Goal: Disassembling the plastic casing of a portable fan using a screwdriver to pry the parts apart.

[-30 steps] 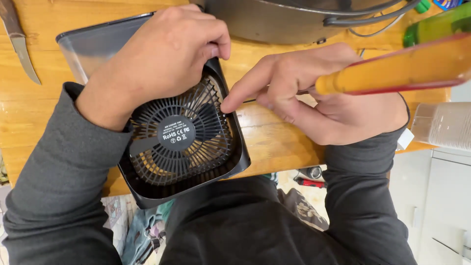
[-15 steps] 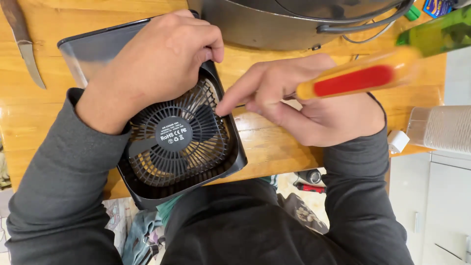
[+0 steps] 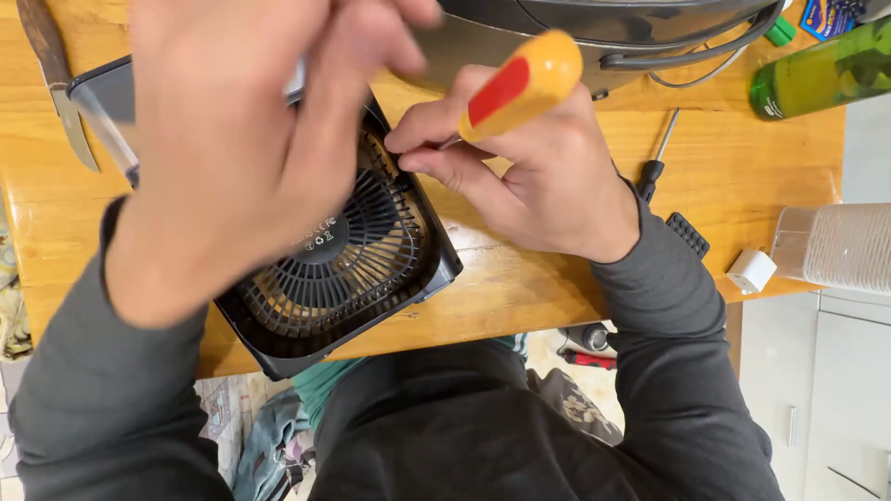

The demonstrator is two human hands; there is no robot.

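Head view. We hold a screwdriver (image 3: 515,85) in our closed right hand (image 3: 529,181), tip at the 1 o'clock corner of the fan (image 3: 343,269), seemingly working a screw. Our left hand (image 3: 241,139), fingers loosely open, hovers above, holding nothing. Keeping the tip seated comes next. A spare screwdriver (image 3: 657,158) lies at 3 o'clock; the left hand blocks our view.

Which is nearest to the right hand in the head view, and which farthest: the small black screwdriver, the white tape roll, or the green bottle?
From the right hand, which grips a yellow and red screwdriver:
1. Small black screwdriver, lying on the table just beside the wrist.
2. White tape roll, at the table's near right edge.
3. Green bottle, lying at the far right corner.
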